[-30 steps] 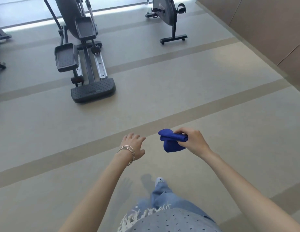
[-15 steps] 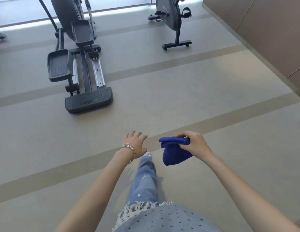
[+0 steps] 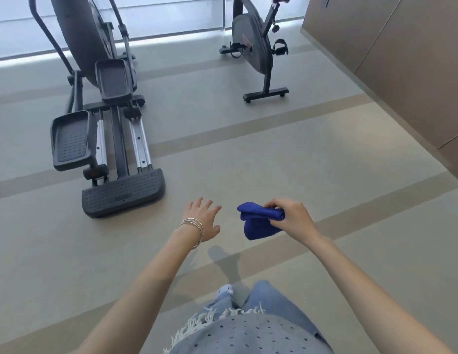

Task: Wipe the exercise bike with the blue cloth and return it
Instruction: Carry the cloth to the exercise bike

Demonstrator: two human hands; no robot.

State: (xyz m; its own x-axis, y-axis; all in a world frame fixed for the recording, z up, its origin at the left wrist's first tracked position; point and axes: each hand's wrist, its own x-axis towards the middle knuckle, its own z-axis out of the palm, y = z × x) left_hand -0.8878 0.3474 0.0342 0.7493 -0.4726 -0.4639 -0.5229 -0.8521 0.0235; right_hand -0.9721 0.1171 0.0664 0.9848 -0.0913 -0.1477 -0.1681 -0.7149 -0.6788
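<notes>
Over by the windows, the exercise bike (image 3: 253, 49) stands at the far right of the floor (image 3: 274, 162). It has a reddish mark on its dark flywheel cover, but that's way too blurry to read. Same story with the elliptical (image 3: 115, 139) to its left: something's moulded into the rear step plate and I can't make out a single letter.

Closer in, the person's right hand (image 3: 291, 218) holds the blue cloth (image 3: 258, 223), which is folded into a bundle. The fingers (image 3: 276, 204) are curled round its top fold, and the rest hangs down below the hand. The cloth is up in the air between the two hands, well apart from the bike.

The left hand (image 3: 202, 218) is near the cloth but not touching it. It holds nothing, with its fingers (image 3: 197, 201) loosely spread, and thin silver bangles (image 3: 194, 227) sit on the wrist. Brown wall panels (image 3: 391, 60) run along the right side.
</notes>
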